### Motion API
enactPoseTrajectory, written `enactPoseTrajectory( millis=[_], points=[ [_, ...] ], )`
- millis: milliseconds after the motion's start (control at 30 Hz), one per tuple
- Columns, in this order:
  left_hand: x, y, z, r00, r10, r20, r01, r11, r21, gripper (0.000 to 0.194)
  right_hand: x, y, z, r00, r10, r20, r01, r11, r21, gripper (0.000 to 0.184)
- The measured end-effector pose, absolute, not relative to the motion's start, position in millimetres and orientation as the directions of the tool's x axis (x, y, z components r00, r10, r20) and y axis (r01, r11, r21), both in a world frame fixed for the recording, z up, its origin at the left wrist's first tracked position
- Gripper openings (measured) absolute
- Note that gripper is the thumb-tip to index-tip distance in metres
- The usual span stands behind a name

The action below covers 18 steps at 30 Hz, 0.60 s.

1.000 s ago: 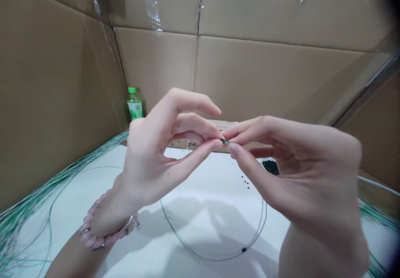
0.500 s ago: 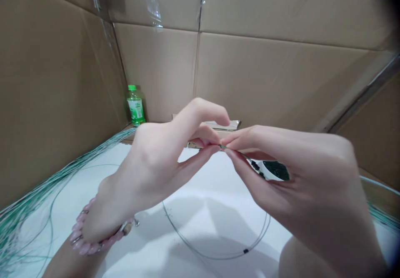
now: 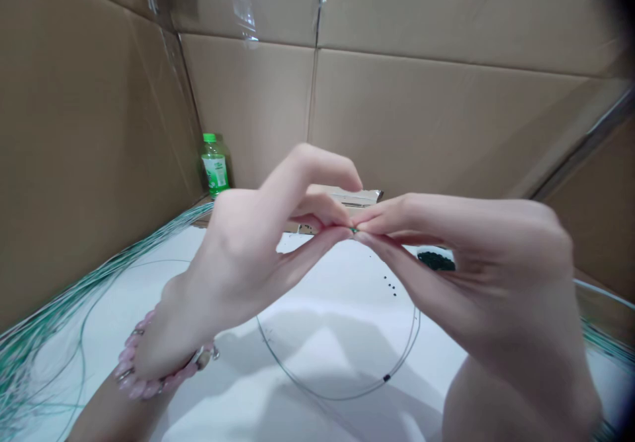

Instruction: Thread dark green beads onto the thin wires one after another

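My left hand (image 3: 248,257) and my right hand (image 3: 476,263) meet fingertip to fingertip above a white table (image 3: 163,276). Both pinch the end of a thin green wire (image 3: 354,229), which loops down under the hands to the table (image 3: 342,396) with one small dark bead (image 3: 385,378) on it. A pink bead bracelet (image 3: 149,379) sits on my left wrist. Whether either hand also holds a bead at the pinch point is too small to tell.
A pile of dark beads (image 3: 435,261) and a few loose ones (image 3: 389,286) lie behind my right hand. Bundles of green wire (image 3: 59,316) run along the left edge. A green-capped bottle (image 3: 215,165) stands in the corner of the cardboard walls (image 3: 421,118).
Several beads seen sliding along the wire under my right fingers half a second ago are out of sight. My left wrist has dropped lower and the fingertips press closer together.
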<state>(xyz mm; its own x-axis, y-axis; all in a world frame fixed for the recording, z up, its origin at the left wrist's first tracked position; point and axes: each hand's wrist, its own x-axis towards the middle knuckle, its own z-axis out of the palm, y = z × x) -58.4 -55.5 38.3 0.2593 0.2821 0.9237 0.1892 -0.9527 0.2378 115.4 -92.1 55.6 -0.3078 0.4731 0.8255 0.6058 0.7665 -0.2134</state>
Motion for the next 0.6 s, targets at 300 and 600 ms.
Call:
enactPoseTrajectory(
  millis=[300,600],
  points=[
    [-48.3,-38.2,37.0,-0.030,0.314,0.949,0.008,-0.949,0.314,0.039,95.9,-71.1,46.1,0.001,0.553,0.833,0.285,0.799,-0.530,0.010],
    [-44.6,-32.8,37.8,-0.073,0.263,0.962,0.010,-0.964,0.264,0.035,91.6,-68.8,47.8,0.056,0.546,0.836,0.249,0.803,-0.542,0.015]
  ],
)
